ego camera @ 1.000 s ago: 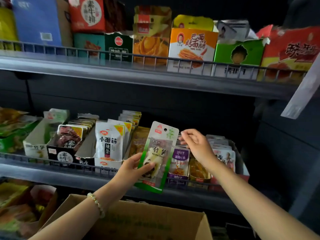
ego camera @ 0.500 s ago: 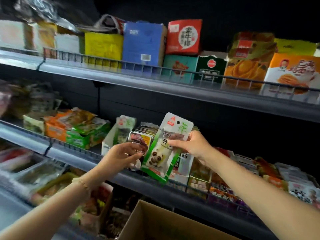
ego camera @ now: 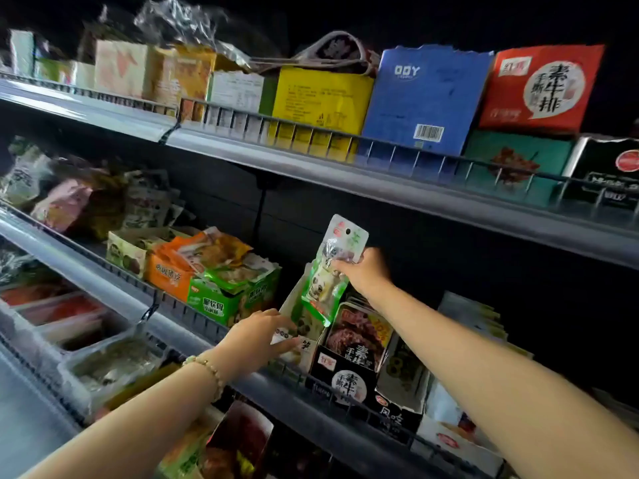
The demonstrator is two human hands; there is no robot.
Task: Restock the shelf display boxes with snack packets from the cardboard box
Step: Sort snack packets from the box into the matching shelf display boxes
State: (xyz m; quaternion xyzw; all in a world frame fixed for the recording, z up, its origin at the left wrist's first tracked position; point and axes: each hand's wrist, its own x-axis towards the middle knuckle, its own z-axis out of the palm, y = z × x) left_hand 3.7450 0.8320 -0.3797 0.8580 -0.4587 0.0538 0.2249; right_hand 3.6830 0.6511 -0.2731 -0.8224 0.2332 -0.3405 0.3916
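The right hand (ego camera: 367,273) is pinching a green packet (ego camera: 326,276) by its middle, just above the pale box (ego camera: 307,326). The left hand (ego camera: 259,335), fingers extended, is touching that box's front.

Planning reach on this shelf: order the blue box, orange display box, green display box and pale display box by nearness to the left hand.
1. The pale display box: touched by the left hand, just right of it.
2. The green display box: next over, to the left.
3. The orange display box: further left.
4. The blue box: high up, to the right.
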